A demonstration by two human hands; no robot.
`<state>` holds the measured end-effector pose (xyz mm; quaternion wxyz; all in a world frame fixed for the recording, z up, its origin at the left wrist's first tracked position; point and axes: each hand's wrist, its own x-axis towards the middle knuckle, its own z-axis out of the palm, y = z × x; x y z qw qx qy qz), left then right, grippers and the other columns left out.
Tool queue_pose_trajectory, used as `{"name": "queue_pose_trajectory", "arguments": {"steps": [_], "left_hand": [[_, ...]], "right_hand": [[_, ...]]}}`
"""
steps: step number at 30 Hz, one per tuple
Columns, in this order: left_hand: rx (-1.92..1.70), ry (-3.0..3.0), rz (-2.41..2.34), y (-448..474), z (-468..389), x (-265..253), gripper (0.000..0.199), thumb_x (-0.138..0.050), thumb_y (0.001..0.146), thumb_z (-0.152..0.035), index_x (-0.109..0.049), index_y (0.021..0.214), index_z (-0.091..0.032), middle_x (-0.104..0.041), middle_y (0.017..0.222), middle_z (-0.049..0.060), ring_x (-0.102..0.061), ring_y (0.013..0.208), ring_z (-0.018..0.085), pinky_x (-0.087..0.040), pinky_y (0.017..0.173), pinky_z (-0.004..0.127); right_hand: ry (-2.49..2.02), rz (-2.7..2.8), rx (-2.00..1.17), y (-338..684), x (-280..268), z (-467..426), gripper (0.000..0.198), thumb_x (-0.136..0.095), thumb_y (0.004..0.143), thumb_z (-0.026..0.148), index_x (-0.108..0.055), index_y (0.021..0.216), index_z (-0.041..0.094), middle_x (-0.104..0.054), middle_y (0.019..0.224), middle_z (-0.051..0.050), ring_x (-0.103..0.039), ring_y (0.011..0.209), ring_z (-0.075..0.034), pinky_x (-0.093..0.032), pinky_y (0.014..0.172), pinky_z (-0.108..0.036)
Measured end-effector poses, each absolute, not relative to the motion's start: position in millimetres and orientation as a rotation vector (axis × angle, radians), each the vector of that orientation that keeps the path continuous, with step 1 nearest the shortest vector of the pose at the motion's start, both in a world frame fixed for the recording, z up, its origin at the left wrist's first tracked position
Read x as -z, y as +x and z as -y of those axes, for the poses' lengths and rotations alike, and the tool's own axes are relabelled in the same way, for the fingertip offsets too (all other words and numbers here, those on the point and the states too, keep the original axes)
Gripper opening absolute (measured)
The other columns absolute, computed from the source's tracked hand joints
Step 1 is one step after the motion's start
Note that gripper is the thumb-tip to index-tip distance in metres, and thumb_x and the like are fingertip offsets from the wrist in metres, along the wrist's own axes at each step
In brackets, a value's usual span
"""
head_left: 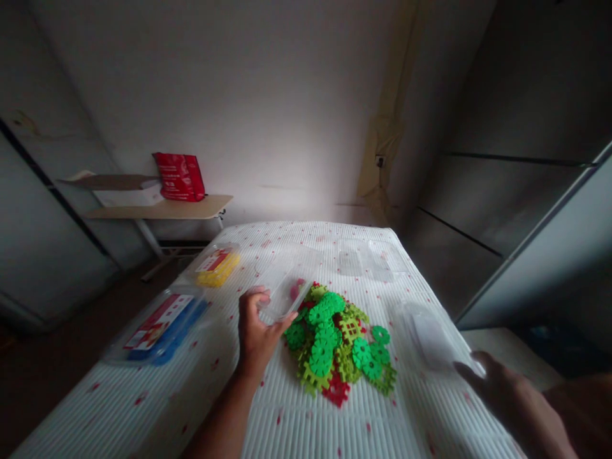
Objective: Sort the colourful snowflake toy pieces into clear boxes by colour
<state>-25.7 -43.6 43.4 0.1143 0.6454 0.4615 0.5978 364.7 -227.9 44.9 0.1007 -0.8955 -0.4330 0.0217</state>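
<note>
Right hand [507,389] blurred, at near edge of clear case [428,335]; cannot tell whether fingers close on it. Left hand [258,338]: thumb and fingers wide apart, clamped across near end of clear box [284,280]. Loose pile of green and red pieces [326,338] between hands, on spotted cover [296,427], just beside box. Step, I'd judge: handling containers; next move calls for steady left grip. Farther: blue pack [160,325], yellow pack [216,264], clear trays [351,261]. Farthest: red bag [180,177] on side table [191,209].
</note>
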Motion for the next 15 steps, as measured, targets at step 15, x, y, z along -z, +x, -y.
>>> {"name": "queue_pose_trajectory", "arguments": {"steps": [15], "left_hand": [[-1.782,1.902,-1.416,-26.5,40.7,-41.7,0.045,-0.074,0.062,-0.036,-0.046,0.094,-0.021,-0.052,0.101,0.005,-0.055,0.093,0.021,-0.049,0.077,0.034]], "right_hand": [[-2.618,1.420,0.057,369.8,-30.2,179.2,0.069,-0.036,0.078,0.059,-0.052,0.123,0.009,-0.064,0.110,-0.019,-0.060,0.103,-0.034,-0.047,0.086,-0.045]]}}
